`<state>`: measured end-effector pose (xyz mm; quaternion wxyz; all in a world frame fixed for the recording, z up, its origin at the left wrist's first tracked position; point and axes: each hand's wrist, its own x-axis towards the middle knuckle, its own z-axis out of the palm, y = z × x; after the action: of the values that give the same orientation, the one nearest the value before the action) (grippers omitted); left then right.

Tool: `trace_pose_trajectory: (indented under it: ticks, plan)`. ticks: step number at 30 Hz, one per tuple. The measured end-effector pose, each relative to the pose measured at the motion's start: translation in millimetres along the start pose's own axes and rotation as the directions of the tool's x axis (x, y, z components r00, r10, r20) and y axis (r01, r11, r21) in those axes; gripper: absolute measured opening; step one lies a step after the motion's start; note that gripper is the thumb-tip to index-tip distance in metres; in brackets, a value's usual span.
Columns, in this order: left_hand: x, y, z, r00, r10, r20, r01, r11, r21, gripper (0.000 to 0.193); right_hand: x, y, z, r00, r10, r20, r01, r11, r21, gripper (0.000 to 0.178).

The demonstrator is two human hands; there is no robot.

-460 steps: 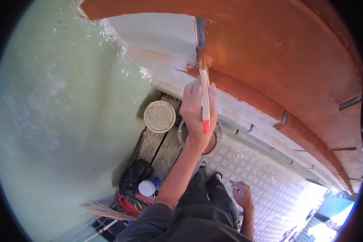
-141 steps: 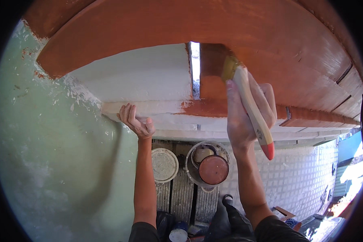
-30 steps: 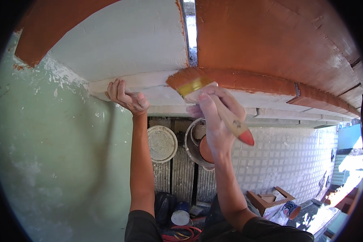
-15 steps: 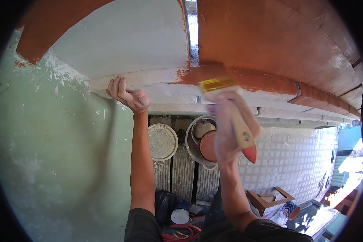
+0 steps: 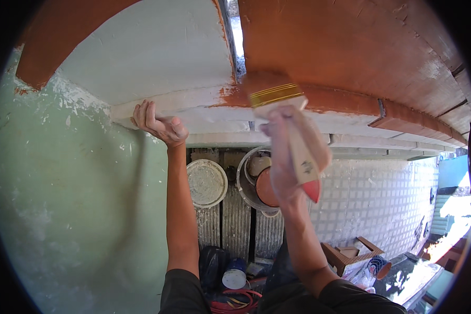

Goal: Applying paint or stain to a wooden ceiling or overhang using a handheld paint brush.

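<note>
My right hand (image 5: 298,152) is closed around the pale wooden handle of a wide paintbrush (image 5: 304,162) with a red handle end and a gold-coloured ferrule. The dark, blurred bristles press against the brown-painted stretch of a long beam (image 5: 340,100). Left of the brush, the brown ends in a ragged edge and the beam is white. Farther left, my left hand (image 5: 159,124) rests on the beam's white part (image 5: 193,99), fingers bent against its edge and thumb apart. Beneath the hands are a tub with brown paint (image 5: 267,188) and a whitish round lid or bucket (image 5: 206,183).
A green wall (image 5: 78,183) with flaking white patches rises at the left. Above are a white panel (image 5: 157,47) and a brown panel (image 5: 329,42), separated by a bright gap. Lower right are a cardboard box (image 5: 350,256) and a tiled surface (image 5: 371,204). Red hose (image 5: 235,303) lies below.
The paintbrush and my right hand have moved slightly up and left. The whole view has shifted a little, while my left hand keeps its place on the beam.
</note>
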<state>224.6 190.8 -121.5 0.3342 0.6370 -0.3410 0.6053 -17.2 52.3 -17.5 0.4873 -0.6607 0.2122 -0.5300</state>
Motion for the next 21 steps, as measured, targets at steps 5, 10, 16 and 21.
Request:
trace_pose_trajectory:
  ticks: [5, 10, 16, 21]
  plan:
    - [0.8, -4.4, -3.3, 1.0, 0.004, -0.017, -0.004, 1.0, 0.006, 0.063, 15.9, 2.6, -19.3, 0.99, 0.017, -0.139, -0.028, 0.996, -0.08, 0.013]
    - [-1.3, -3.6, -3.8, 1.0, 0.006, 0.021, -0.006, 1.0, 0.024, 0.063, 0.3, 0.3, -1.9, 0.998, 0.014, 0.066, -0.019, 0.998, 0.067, 0.008]
    - [-0.5, -1.0, -5.6, 1.0, -0.006, 0.012, 0.005, 1.0, 0.021, 0.063, 11.0, 1.4, -14.2, 0.998, 0.038, -0.054, -0.042, 0.997, -0.072, 0.008]
    - [-5.2, -2.4, -6.6, 1.0, -0.007, 0.028, 0.006, 0.999, 0.037, 0.063, -4.2, -17.1, -3.6, 0.957, 0.246, 0.151, -0.266, 0.955, 0.13, 0.01]
